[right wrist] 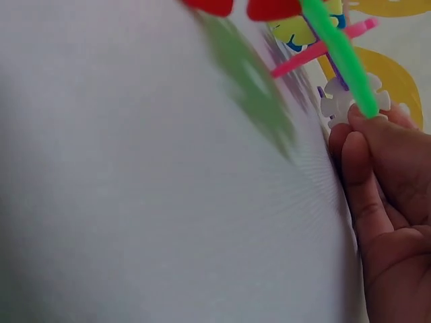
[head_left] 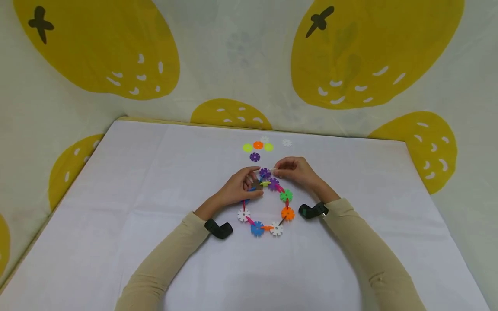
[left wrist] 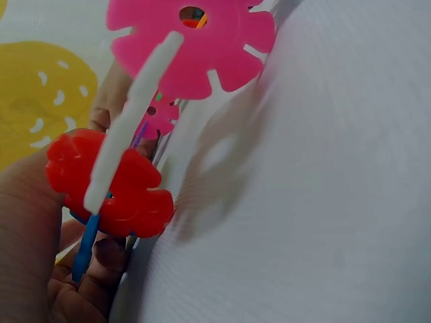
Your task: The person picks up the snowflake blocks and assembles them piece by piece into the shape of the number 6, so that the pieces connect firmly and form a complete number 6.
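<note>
Pinching a white disc (right wrist: 335, 106) between thumb and finger, the right hand (head_left: 297, 171) was at the far side of a ring of notched discs (head_left: 256, 229), which sat over the white cloth (head_left: 194, 272). The left hand (head_left: 235, 186) was curled round the ring's far left stretch, near the right hand but apart from it; exactly which piece it gripped could not be told. The joining looked well along: the near and right sides ran as one linked chain, while fingers hid whether the far side was complete. Unattached beyond the hands lay two yellow-green discs (head_left: 247, 147), an orange disc (head_left: 258, 145), a purple disc (head_left: 254, 157) and two pale discs (head_left: 287, 142). No brand, label or writing could be read, whether on the black wrist cameras (head_left: 218, 230) or the backdrop (head_left: 241, 56), which bore printed yellow shapes.
</note>
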Tool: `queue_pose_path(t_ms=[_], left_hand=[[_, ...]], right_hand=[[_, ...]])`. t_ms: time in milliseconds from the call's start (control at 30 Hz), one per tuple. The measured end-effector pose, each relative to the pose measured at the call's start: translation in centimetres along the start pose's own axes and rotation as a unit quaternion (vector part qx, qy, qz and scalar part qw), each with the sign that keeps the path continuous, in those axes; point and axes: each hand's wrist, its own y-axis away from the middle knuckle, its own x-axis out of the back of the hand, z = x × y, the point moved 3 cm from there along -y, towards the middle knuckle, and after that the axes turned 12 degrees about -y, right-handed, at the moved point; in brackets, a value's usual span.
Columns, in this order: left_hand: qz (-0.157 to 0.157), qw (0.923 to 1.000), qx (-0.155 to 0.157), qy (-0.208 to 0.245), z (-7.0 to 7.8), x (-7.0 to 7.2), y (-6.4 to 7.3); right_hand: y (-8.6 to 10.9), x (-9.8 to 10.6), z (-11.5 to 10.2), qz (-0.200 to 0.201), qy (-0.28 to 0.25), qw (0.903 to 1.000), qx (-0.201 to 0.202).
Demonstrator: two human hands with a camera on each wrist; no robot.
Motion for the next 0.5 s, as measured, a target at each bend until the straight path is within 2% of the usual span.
queue_pose_path(t_ms=[200,500], left_hand=[[-0.006,0.9998,0.006,-0.017,0.1,0.1,0.1],[-0.019,0.9995,0.011,-0.023,0.1,0.3,0.2]], right_hand=[[-0.6,-0.3,-0.1,-0.020,-0.001,0.9997,0.012],[-1.1,-1.0,-0.6,-0.030,-0.019,0.9990,0.027]])
